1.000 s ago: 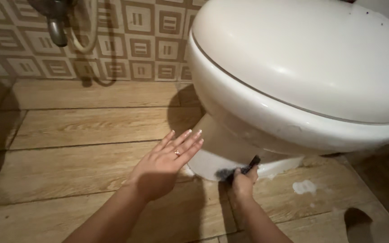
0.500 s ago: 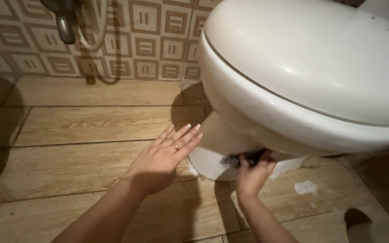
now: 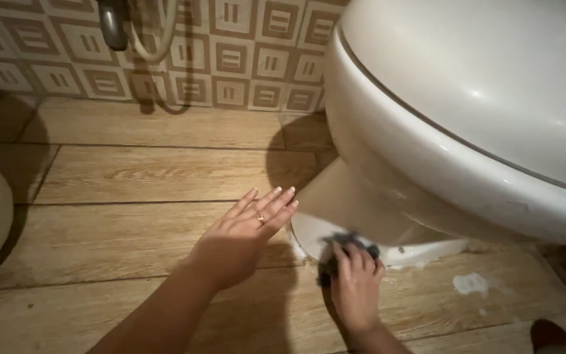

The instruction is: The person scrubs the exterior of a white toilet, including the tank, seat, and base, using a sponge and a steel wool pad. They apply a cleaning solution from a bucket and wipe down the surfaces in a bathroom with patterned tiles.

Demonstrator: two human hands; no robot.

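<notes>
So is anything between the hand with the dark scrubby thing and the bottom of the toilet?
Nothing visible. The right hand presses the dark scrubber straight against the toilet base. The left hand is spread open to the side over the floor, not in the way.

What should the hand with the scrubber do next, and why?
Probably sweep the scrubber rightward along the toilet base. The right hand presses it at the base's front, while white foam lies along the rim to the right. The left hand hovers flat, holding nothing.
</notes>
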